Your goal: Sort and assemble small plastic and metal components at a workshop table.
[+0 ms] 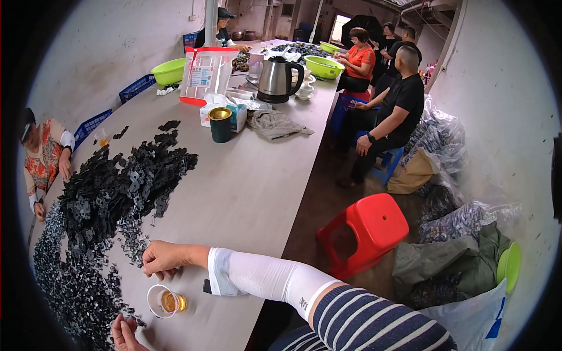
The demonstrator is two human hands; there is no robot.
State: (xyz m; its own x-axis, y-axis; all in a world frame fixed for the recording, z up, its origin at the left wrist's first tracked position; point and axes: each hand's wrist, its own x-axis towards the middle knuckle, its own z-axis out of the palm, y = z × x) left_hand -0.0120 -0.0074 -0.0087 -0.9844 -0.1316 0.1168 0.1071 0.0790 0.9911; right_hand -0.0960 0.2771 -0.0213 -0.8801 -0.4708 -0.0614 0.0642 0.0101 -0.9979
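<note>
Right hand point(159, 258), lower left of frame, is resting on the desk point(246, 193), fingers curling together, seemingly pinching small black parts point(111, 193). Left hand point(124, 334), bottom edge: fingers' state unclear, sitting near plastic cup point(164, 301).

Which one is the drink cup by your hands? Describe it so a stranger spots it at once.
Start at the long grey table and follow its near edge to the white-sleeved right hand. Just below that hand, above the left hand, stands a small clear plastic cup with a little amber liquid. It is the only see-through, round thing there; the pile of small black parts around it is dark and angular.
</note>
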